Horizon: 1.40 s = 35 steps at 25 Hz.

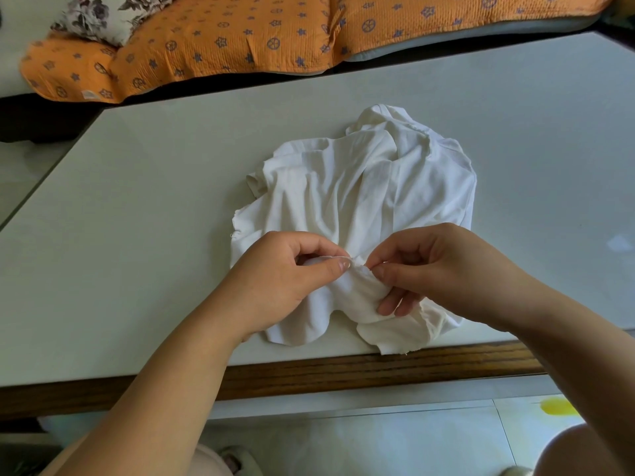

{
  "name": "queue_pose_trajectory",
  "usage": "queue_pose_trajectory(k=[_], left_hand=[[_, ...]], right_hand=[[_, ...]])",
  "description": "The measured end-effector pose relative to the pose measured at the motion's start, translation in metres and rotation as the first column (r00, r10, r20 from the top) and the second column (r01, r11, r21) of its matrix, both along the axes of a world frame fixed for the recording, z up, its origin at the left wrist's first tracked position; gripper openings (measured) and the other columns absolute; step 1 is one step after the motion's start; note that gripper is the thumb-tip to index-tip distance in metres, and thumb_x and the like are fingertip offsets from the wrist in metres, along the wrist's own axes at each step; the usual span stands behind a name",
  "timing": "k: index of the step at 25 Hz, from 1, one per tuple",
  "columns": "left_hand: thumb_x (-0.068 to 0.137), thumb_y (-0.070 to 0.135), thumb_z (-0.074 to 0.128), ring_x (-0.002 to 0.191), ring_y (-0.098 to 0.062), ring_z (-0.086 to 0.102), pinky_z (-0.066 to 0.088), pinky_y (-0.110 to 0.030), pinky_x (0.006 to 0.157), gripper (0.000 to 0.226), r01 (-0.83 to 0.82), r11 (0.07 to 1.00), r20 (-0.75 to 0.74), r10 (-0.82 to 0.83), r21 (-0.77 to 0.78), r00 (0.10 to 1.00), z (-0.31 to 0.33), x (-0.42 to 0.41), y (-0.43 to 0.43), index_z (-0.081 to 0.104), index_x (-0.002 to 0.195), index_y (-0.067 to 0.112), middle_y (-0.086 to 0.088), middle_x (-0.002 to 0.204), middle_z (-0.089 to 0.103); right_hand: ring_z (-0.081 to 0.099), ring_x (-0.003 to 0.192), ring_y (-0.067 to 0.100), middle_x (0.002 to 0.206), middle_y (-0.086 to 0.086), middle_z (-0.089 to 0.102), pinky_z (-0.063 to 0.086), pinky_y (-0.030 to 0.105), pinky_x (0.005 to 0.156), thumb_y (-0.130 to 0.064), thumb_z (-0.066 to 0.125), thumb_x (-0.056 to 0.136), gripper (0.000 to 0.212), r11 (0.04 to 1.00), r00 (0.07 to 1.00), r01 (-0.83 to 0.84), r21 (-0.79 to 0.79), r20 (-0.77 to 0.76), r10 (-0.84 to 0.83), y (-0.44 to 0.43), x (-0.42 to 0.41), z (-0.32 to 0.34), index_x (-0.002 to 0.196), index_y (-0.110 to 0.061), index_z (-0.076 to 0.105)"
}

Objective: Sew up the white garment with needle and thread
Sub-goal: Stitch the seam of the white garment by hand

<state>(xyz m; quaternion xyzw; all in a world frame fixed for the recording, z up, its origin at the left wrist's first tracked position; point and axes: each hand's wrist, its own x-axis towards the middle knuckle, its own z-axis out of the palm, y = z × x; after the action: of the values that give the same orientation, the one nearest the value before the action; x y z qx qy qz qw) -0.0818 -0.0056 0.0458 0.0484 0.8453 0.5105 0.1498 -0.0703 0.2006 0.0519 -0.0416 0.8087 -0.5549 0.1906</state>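
Two bare hands met low in the centre of the frame over a crumpled white cotton garment (371, 187), which lay bunched on the pale grey tabletop (154, 207) with its near hem draped toward the wooden front edge (343, 372). The left hand (292, 273) had thumb and forefinger closed on a raised fold of the cloth, the other fingers curled beneath. The right hand (429, 269), just beside it, pinched thumb against forefinger at the same fold, while its lower fingers stayed loosely spread under the fabric. Whether a needle sat in that pinch could not be told; neither it nor any thread was clear enough to see. Judging by the grip, a stitch was being set or drawn along the gathered seam. The next move would likely call for keeping the fold taut with the left hand while the right drew through and away. An orange patterned quilted cushion (240, 39) lay across the upper part of the frame.
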Motion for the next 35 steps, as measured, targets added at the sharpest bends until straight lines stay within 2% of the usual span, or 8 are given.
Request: queue_pose_trajectory(k=[9, 14, 19, 22, 28, 31, 33, 35], left_hand=[[0.076, 0.03, 0.074, 0.094, -0.004, 0.069, 0.049, -0.018, 0.087, 0.011, 0.004, 0.991, 0.105, -0.019, 0.137, 0.994, -0.003, -0.003, 0.0, 0.078, 0.086, 0.026, 0.006, 0.091, 0.077], [0.067, 0.032, 0.074, 0.093, -0.006, 0.07, 0.05, -0.015, 0.083, 0.024, -0.047, 0.964, 0.162, 0.004, 0.263, 0.987, -0.007, -0.004, -0.001, 0.077, 0.086, 0.019, 0.0, 0.091, 0.077], [0.064, 0.028, 0.075, 0.092, -0.009, 0.071, 0.052, -0.017, 0.083, 0.027, -0.089, 0.942, 0.219, 0.017, 0.323, 0.976, -0.012, -0.002, 0.006, 0.076, 0.087, 0.014, -0.004, 0.09, 0.076], [0.071, 0.021, 0.075, 0.092, -0.012, 0.071, 0.053, -0.018, 0.082, 0.023, -0.108, 0.939, 0.249, 0.024, 0.326, 0.968, -0.014, -0.003, 0.009, 0.074, 0.091, 0.009, -0.008, 0.092, 0.076], [0.082, 0.013, 0.073, 0.096, -0.016, 0.071, 0.053, -0.027, 0.093, 0.01, -0.112, 0.963, 0.233, 0.053, 0.246, 0.971, -0.013, -0.001, 0.015, 0.075, 0.092, 0.01, -0.007, 0.093, 0.076], [0.077, 0.021, 0.077, 0.096, -0.016, 0.071, 0.053, -0.028, 0.092, 0.014, -0.126, 0.962, 0.237, 0.066, 0.244, 0.969, -0.011, -0.001, 0.014, 0.076, 0.089, 0.014, -0.005, 0.093, 0.076], [0.079, 0.02, 0.076, 0.086, -0.012, 0.071, 0.053, -0.022, 0.079, 0.008, -0.14, 0.954, 0.248, 0.072, 0.265, 0.966, -0.009, -0.002, 0.012, 0.075, 0.086, 0.016, -0.001, 0.085, 0.075], [0.082, 0.019, 0.074, 0.079, -0.009, 0.067, 0.051, -0.02, 0.071, 0.003, -0.15, 0.946, 0.265, 0.072, 0.287, 0.962, -0.007, -0.001, 0.011, 0.074, 0.084, 0.017, 0.002, 0.08, 0.072]], right_hand=[[0.074, 0.068, 0.025, 0.076, 0.014, 0.073, 0.061, 0.027, 0.062, -0.011, 0.066, 0.089, 0.01, 0.993, 0.999, -0.014, -0.121, 0.029, 0.017, -0.004, 0.0, -0.004, 0.088, -0.013, 0.076], [0.07, 0.056, 0.019, 0.062, 0.005, 0.07, 0.058, 0.024, 0.055, -0.014, 0.066, 0.089, 0.01, 0.992, 0.999, 0.037, -0.124, 0.032, -0.033, -0.005, 0.0, -0.006, 0.087, -0.016, 0.076], [0.073, 0.064, 0.028, 0.074, 0.018, 0.072, 0.061, 0.03, 0.062, -0.009, 0.062, 0.093, 0.006, 0.982, 0.998, 0.057, -0.179, 0.031, -0.052, -0.011, 0.003, -0.005, 0.097, -0.012, 0.065], [0.074, 0.069, 0.028, 0.074, 0.011, 0.072, 0.061, 0.029, 0.064, -0.004, 0.055, 0.097, 0.012, 0.976, 0.998, 0.062, -0.209, 0.018, -0.06, -0.014, 0.005, -0.008, 0.099, -0.012, 0.064], [0.073, 0.062, 0.019, 0.069, 0.004, 0.072, 0.06, 0.026, 0.059, -0.015, 0.059, 0.096, 0.008, 0.992, 0.992, 0.087, -0.097, -0.081, -0.094, -0.019, 0.008, -0.01, 0.09, -0.017, 0.065], [0.068, 0.055, 0.015, 0.08, -0.004, 0.072, 0.051, 0.024, 0.049, -0.019, 0.057, 0.097, 0.012, 0.979, 0.965, 0.201, -0.029, -0.168, -0.203, -0.015, 0.002, -0.011, 0.087, -0.02, 0.062], [0.058, 0.049, 0.013, 0.088, -0.006, 0.075, 0.042, 0.021, 0.045, -0.02, 0.055, 0.098, 0.012, 0.94, 0.935, 0.315, -0.133, -0.13, -0.331, -0.007, -0.004, -0.007, 0.089, -0.017, 0.061], [0.052, 0.045, 0.013, 0.091, 0.003, 0.076, 0.039, 0.02, 0.041, -0.015, 0.052, 0.1, 0.012, 0.83, 0.913, 0.394, -0.395, 0.066, -0.403, 0.001, -0.011, -0.001, 0.091, -0.012, 0.058]])
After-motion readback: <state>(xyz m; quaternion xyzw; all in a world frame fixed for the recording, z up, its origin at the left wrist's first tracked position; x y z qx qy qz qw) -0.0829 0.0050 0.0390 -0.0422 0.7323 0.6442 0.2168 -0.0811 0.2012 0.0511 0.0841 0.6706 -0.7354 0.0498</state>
